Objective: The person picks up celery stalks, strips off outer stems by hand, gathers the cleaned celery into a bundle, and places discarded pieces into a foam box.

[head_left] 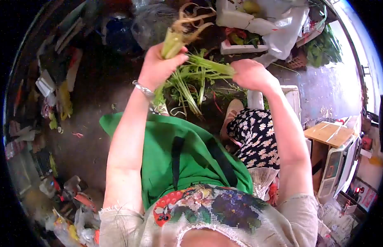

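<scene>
My left hand [163, 66] is wrapped round a bunch of celery [173, 43], its pale cut-looking base and stringy brown roots sticking up past my thumb. My right hand [253, 75] is closed on some green celery stalks [218, 68] that stretch left towards the held bunch. Beneath both hands, more celery stalks and leaves [184, 91] lie loose on the dark floor between my feet. A bracelet [143, 89] circles my left wrist.
White foam boxes [244, 48] and plastic bags [284, 37] stand ahead, with leafy greens [323, 47] further right. A wooden-topped cabinet [330, 133] is at my right. Scattered rubbish [76, 222] covers the left side. A green apron [158, 144] spreads over my lap.
</scene>
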